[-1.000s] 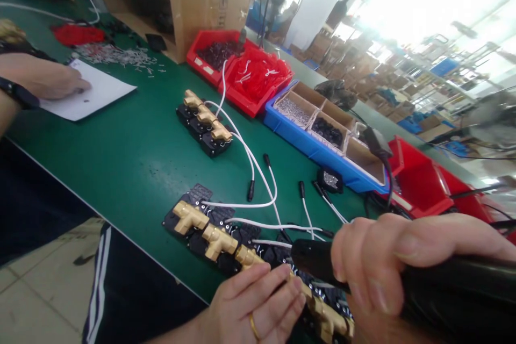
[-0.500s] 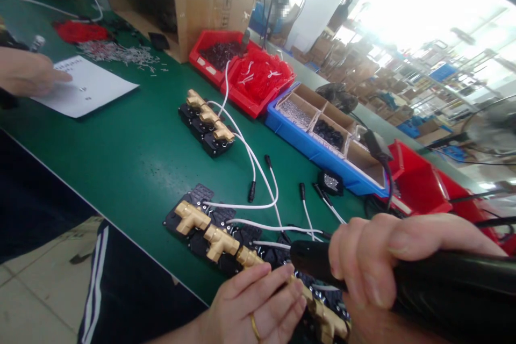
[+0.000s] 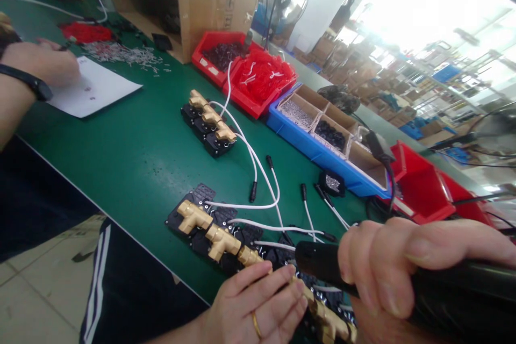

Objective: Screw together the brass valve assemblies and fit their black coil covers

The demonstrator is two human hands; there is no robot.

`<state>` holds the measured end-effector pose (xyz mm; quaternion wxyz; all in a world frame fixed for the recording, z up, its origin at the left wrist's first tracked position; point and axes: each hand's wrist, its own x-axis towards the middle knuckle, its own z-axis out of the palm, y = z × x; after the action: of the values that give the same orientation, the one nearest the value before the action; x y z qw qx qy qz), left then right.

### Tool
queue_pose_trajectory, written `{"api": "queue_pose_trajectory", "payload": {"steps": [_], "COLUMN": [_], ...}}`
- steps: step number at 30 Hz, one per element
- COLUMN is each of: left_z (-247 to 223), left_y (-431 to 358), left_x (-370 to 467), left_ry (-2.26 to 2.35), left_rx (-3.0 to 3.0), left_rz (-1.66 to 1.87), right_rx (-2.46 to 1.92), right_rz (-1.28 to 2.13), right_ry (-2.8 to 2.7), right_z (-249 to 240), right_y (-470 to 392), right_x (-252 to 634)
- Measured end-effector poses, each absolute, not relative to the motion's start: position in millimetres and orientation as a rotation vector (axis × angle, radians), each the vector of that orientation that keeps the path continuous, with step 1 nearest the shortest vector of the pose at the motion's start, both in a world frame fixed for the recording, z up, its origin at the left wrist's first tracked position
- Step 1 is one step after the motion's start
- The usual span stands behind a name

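Observation:
My right hand (image 3: pixel 382 269) is wrapped round the black body of a power screwdriver (image 3: pixel 318 259); its bit is out of sight. The tool's blunt end reaches left over a row of brass tee fittings (image 3: pixel 223 242) mounted on black plastic housings (image 3: pixel 177 220). Over the middle of that row my left hand (image 3: pixel 262 301), with a ring on one finger, is closed on a brass fitting, its thumb hidden. White cables (image 3: pixel 242 206) with black plugs run from the housings. Farther back sits a smaller brass and black assembly (image 3: pixel 212 123).
Red bins (image 3: pixel 258 110) and a blue divided tray (image 3: pixel 318 156) of small parts line the bench's back. A black dish of screws (image 3: pixel 332 183) sits before the tray. At left, another person's hand (image 3: pixel 44 64) rests on white paper (image 3: pixel 116 91). A cardboard box (image 3: pixel 217 0) stands behind.
The power screwdriver and my right hand have shifted slightly right. My left hand stays on the fittings. The other person's hand has moved farther over the paper, and their wristband now shows.

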<state>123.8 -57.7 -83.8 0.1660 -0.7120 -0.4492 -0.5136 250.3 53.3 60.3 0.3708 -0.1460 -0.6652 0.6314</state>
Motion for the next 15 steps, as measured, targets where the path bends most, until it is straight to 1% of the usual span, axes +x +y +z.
{"api": "queue_pose_trajectory", "payload": {"steps": [1,3,5,9,15], "left_z": [-84.7,-86.2,-86.9,-85.3,-82.5], "left_y": [-57.7,-57.9,-58.3,-58.6,-57.5], "left_x": [124.6,126.1,126.9,125.7,124.7], "left_ry": [-1.287,-1.304,-1.304,-1.279,-1.274], "left_rx": [-2.019,-1.987,-1.987,-2.01,-2.027], "left_rz": [-1.468,-1.489,-1.476,-1.449,-1.463], "right_rx": [-0.328,-0.347,-0.388,-0.363,-0.423], "right_rz": [1.559,1.405,1.326,1.35,1.304], "right_ry": [-1.761,-1.689,-1.623,-1.713,-1.583], "right_z": [63.4,68.5,71.6,72.9,70.3], "right_y": [53.1,50.4,46.7,44.8,42.5], "right_x": [245.7,235.7,227.6,222.2,220.0]}}
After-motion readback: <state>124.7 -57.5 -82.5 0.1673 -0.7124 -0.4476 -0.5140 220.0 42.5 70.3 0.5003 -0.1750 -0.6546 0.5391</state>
